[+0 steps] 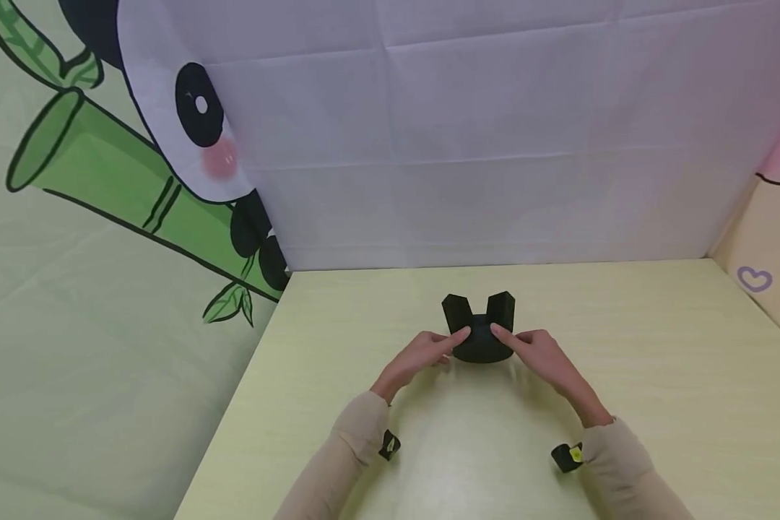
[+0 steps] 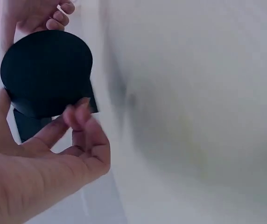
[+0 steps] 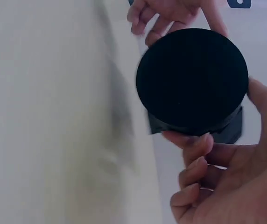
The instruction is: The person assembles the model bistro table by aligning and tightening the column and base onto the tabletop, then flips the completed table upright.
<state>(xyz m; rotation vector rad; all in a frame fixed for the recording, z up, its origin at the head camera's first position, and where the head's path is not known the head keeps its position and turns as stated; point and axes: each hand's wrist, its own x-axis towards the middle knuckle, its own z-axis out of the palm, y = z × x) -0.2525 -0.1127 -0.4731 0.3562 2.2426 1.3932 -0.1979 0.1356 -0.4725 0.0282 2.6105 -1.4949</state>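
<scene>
A black object [image 1: 484,347] with a rounded body and two blocky uprights spreading from its top is held between both hands above the table. My left hand [image 1: 427,349] grips its left side, thumb on the front and fingers beneath or behind. On the opposite side my right hand [image 1: 543,355] pinches it the same way. The flat round underside [image 2: 47,70] faces the camera in the left wrist view. The right wrist view shows the same dark disc [image 3: 192,79], with the fingers curled at its edge and part of the uprights hidden behind it.
The pale wooden table [image 1: 299,404] carries soft shadows of the arms. A whitish cloth [image 1: 468,144] with a printed panda and bamboo [image 1: 123,173] hangs behind and to the left. Small black wrist devices [image 1: 567,458] sit at both cuffs.
</scene>
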